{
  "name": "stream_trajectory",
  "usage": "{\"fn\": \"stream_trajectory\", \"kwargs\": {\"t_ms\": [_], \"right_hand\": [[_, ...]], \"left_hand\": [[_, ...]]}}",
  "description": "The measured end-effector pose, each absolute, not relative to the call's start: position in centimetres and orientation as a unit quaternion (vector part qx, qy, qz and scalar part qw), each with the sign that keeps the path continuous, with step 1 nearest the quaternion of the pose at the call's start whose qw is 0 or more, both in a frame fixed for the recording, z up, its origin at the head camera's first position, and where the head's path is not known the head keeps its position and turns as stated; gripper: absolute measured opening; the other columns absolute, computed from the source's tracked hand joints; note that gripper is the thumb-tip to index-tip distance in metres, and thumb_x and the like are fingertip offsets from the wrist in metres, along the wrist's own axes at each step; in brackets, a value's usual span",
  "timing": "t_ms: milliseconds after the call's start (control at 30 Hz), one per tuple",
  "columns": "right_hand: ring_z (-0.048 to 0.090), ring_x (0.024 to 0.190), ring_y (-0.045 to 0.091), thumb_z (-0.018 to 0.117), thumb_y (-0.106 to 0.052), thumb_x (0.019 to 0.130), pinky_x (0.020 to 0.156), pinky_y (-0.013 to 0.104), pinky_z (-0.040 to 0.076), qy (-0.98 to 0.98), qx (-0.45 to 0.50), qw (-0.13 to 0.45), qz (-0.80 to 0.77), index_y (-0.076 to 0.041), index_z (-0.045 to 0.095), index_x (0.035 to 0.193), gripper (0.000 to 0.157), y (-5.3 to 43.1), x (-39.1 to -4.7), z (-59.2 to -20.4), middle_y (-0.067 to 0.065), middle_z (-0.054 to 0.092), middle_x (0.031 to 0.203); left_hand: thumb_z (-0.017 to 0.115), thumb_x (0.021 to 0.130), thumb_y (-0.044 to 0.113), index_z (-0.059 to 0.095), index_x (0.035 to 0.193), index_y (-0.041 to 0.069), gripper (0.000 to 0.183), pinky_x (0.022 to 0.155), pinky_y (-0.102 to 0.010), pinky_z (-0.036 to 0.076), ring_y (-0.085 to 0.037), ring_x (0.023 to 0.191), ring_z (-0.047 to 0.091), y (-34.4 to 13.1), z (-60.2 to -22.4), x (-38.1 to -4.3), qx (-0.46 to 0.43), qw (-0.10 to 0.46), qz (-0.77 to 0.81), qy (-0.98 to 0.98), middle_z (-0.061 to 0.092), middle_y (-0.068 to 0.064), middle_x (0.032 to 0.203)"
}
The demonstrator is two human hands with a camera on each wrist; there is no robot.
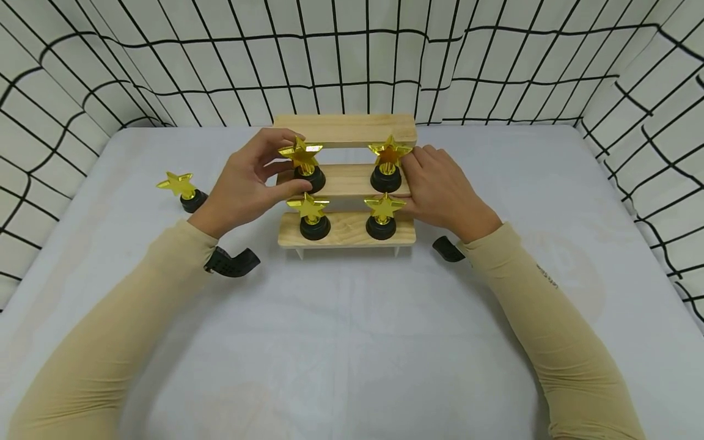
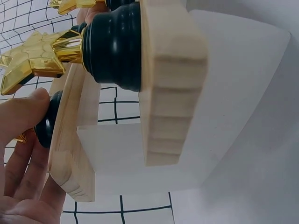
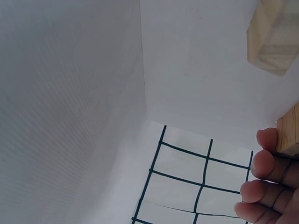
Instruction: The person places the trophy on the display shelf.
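Observation:
A three-tier wooden shelf (image 1: 345, 129) with white supports stands in front of me. My left hand (image 1: 253, 177) pinches a gold star trophy (image 1: 310, 176) at the left of the middle tier, its thumb (image 2: 23, 114) against the black base. At the other end of that tier, my right hand (image 1: 442, 192) grips the board, beside a second star trophy (image 1: 386, 179). In the right wrist view its fingertips (image 3: 263, 164) reach the board's end (image 3: 288, 133). Two more trophies, left (image 1: 315, 228) and right (image 1: 381, 227), stand upright on the bottom tier.
Another gold star trophy (image 1: 192, 200) is on the white tabletop (image 1: 341, 342), just left of my left wrist. Black wire grid (image 1: 352, 61) surrounds the table at the back and sides. A black wrist mount (image 1: 233, 263) hangs by my left sleeve.

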State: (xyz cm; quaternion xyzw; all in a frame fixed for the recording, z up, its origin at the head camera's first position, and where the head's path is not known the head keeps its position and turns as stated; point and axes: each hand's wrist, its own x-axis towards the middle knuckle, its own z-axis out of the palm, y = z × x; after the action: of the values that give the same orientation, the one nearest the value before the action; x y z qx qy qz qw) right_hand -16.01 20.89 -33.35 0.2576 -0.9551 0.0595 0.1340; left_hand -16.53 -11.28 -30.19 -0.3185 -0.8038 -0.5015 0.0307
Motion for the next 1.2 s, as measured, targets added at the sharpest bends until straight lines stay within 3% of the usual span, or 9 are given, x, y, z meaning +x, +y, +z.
{"fn": "stream_trajectory", "kwargs": {"t_ms": [233, 433, 767, 900, 1200], "right_hand": [[0.051, 0.086, 0.029, 0.068, -0.067, 0.088, 0.072, 0.041, 0.043, -0.957, 0.254, 0.125, 0.058, 0.000, 0.058, 0.106, 0.070, 20.7, -15.9, -33.2, 0.013, 0.059, 0.093], [0.051, 0.084, 0.029, 0.070, -0.065, 0.088, 0.071, 0.041, 0.043, -0.957, 0.256, 0.126, 0.063, -0.001, 0.058, 0.104, 0.068, 20.6, -15.8, -33.3, 0.013, 0.058, 0.091], [0.051, 0.086, 0.029, 0.071, -0.065, 0.087, 0.073, 0.041, 0.043, -0.959, 0.250, 0.114, 0.073, -0.001, 0.057, 0.104, 0.068, 20.7, -15.8, -33.2, 0.013, 0.058, 0.093], [0.051, 0.086, 0.030, 0.070, -0.066, 0.087, 0.074, 0.041, 0.044, -0.960, 0.248, 0.112, 0.072, -0.001, 0.057, 0.105, 0.068, 20.7, -15.7, -33.3, 0.013, 0.059, 0.094], [0.050, 0.086, 0.029, 0.070, -0.066, 0.087, 0.073, 0.041, 0.043, -0.960, 0.247, 0.113, 0.072, -0.001, 0.057, 0.104, 0.068, 20.6, -15.7, -33.3, 0.013, 0.058, 0.093]], "left_hand": [[0.079, 0.086, -0.004, 0.048, 0.145, 0.009, 0.068, 0.107, -0.017, 0.055, -0.003, 0.115, 0.065, -11.6, -30.1, -16.6, -0.323, 0.028, -0.477, -0.817, 0.061, -0.005, 0.132], [0.080, 0.084, -0.006, 0.049, 0.146, 0.008, 0.070, 0.103, -0.016, 0.057, -0.004, 0.112, 0.066, -12.3, -29.9, -16.5, -0.316, 0.023, -0.475, -0.821, 0.061, -0.005, 0.133], [0.082, 0.084, -0.002, 0.060, 0.135, 0.006, 0.056, 0.093, -0.008, 0.055, 0.004, 0.105, 0.061, -14.8, -27.9, -16.0, -0.304, 0.098, -0.396, -0.861, 0.068, -0.008, 0.118], [0.083, 0.084, 0.000, 0.061, 0.135, 0.008, 0.055, 0.091, -0.005, 0.053, 0.007, 0.101, 0.061, -16.0, -26.9, -15.7, -0.280, 0.115, -0.377, -0.875, 0.067, -0.001, 0.113], [0.082, 0.085, 0.001, 0.065, 0.128, 0.007, 0.047, 0.092, -0.002, 0.051, 0.011, 0.098, 0.062, -19.4, -26.5, -15.6, -0.233, 0.156, -0.368, -0.887, 0.061, 0.029, 0.110]]}}
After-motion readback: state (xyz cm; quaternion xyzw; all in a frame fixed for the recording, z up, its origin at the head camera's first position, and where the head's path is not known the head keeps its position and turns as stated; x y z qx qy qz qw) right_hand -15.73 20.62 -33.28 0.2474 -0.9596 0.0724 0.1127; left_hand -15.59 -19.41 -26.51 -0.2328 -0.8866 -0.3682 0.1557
